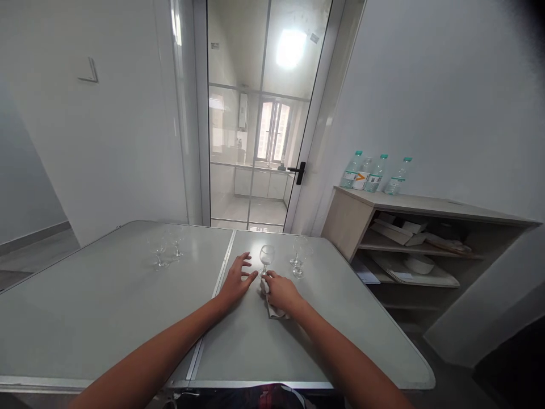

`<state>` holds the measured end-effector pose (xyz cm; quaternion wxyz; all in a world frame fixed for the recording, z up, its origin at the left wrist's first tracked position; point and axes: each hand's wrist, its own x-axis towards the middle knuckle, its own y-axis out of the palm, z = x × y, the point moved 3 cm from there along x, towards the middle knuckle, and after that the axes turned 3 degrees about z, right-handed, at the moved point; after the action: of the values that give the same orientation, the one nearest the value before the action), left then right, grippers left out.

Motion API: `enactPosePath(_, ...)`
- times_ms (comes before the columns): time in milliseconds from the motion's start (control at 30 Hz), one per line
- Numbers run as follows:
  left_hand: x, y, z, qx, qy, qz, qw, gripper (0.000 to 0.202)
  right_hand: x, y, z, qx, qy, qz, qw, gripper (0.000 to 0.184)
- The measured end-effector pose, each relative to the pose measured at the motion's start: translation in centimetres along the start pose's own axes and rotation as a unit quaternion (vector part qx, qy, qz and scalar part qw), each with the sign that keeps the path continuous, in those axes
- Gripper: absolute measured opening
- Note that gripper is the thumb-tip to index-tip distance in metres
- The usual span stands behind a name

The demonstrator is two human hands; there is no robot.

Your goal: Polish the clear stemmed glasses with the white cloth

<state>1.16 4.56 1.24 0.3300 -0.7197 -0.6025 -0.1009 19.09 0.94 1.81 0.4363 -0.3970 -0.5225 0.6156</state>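
Head view: I have the right hand (283, 291) gripping a cloth (276, 313) by an upright glass (267, 253) at twelve o'clock, seemingly mid-handling; left hand (234, 280) open. Other glasses (298, 272), three and nine o'clock from it: progress unclear.

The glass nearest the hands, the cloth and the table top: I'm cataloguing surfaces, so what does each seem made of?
Glass: likely real glass, clear and glossy; it's see-through with pale highlights.
Cloth: probably matte fabric, from its dull, soft look; fibre unclear.
Table top: smooth and somewhat shiny, reflecting light; perhaps glass or laminate.
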Motion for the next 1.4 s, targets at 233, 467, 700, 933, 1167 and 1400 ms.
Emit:
enactPosePath(233,0.0,-0.1,0.0,0.020,-0.013,0.012,1.000,0.042,1.4,0.6,-3.8,0.024,0.061,-0.001,0.998,0.078)
enactPosePath(467,-0.2,0.1,0.1,0.020,-0.016,0.022,0.999,0.039,2.0,0.8,-5.3,0.036,0.097,-0.010,0.995,0.076)
enactPosePath(700,0.0,0.1,-0.1,0.022,-0.023,0.029,0.999,0.038,2.8,0.8,-6.6,0.038,0.129,-0.020,0.991,0.075)
enactPosePath(933,0.2,-0.1,0.1,0.056,-0.009,0.026,0.998,0.032,3.3,1.0,-7.1,0.035,0.165,-0.035,0.985,0.074)
enactPosePath(1167,1.8,-3.3,1.6,0.261,-0.009,-0.016,0.965,0.020,3.2,0.9,-7.2,0.035,0.180,-0.041,0.982,0.071)
enactPosePath(1400,3.5,-10.4,1.7,0.424,-0.079,-0.192,0.881,0.036,2.4,0.4,-6.1,0.023,0.183,-0.051,0.982,0.068)
